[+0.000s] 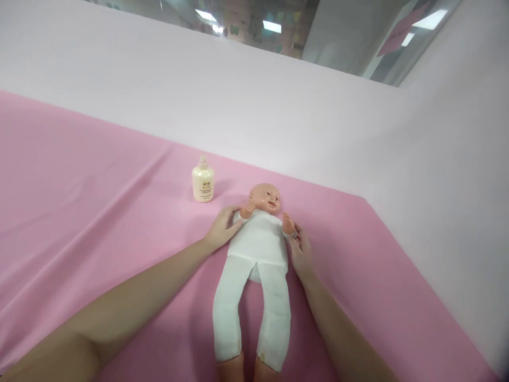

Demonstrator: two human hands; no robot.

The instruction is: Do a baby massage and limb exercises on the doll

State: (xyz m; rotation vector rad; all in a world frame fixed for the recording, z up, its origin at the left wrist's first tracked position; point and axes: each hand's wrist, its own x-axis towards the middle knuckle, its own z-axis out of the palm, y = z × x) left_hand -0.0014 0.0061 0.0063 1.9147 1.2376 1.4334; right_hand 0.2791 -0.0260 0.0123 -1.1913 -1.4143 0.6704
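A baby doll (258, 254) in a white cloth suit lies on its back on the pink sheet (99, 223), head toward the wall, legs toward me. My left hand (220, 228) rests against the doll's shoulder and arm on its left side of the view, fingers curled around the sleeve. My right hand (300, 249) holds the doll's other arm near its small plastic hand, fingers closed on it. A cream lotion bottle (203, 182) stands upright on the sheet just beyond my left hand.
A pale wall (278, 106) runs along the far edge of the sheet and turns at the right. A mirror or window strip (302, 32) sits above it.
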